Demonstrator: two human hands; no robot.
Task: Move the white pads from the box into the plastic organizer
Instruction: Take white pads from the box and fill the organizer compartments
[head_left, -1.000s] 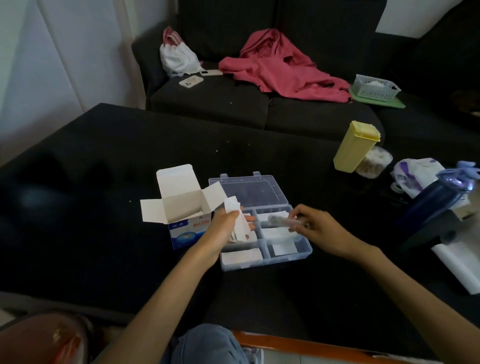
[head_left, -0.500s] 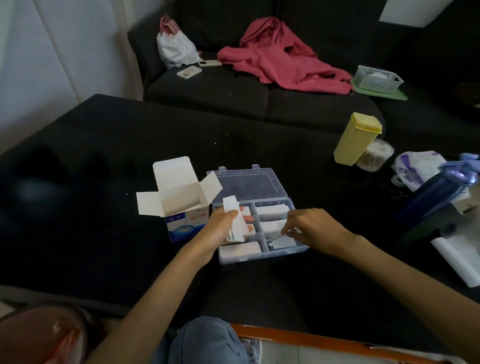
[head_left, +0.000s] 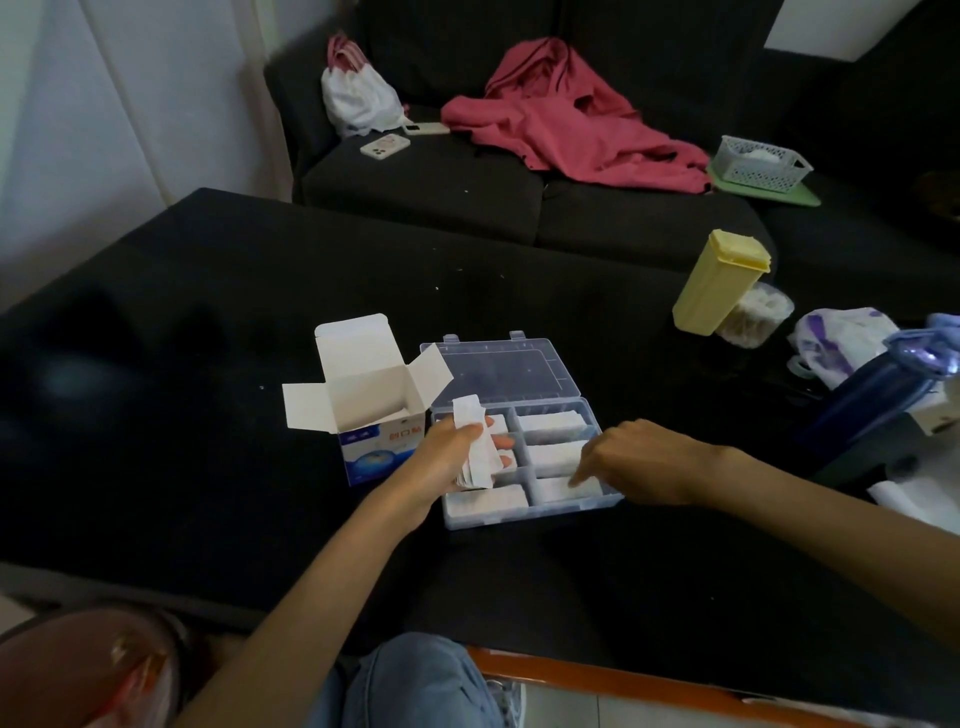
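Note:
A clear plastic organizer (head_left: 610, 501) lies open on the black table, its lid (head_left: 498, 369) folded back. Several of its compartments hold white pads (head_left: 550, 420). Left of it stands an open white and blue cardboard box (head_left: 376, 447) with its flaps up. My left hand (head_left: 449, 460) grips a stack of white pads (head_left: 475, 447) over the organizer's left side. My right hand (head_left: 631, 460) reaches down over the front right compartment, fingertips on a white pad (head_left: 558, 488) lying there.
A yellow container (head_left: 719, 283) and a clear jar (head_left: 758, 317) stand at the right. A blue bottle (head_left: 872, 395) and plastic bag (head_left: 836, 340) lie further right. Behind the table is a dark sofa with a pink garment (head_left: 566, 124), phone (head_left: 384, 145), white bag (head_left: 358, 98) and basket (head_left: 758, 163).
My right hand has moved down from the middle right compartment to the front right one with a pad. My left hand keeps hold of its stack.

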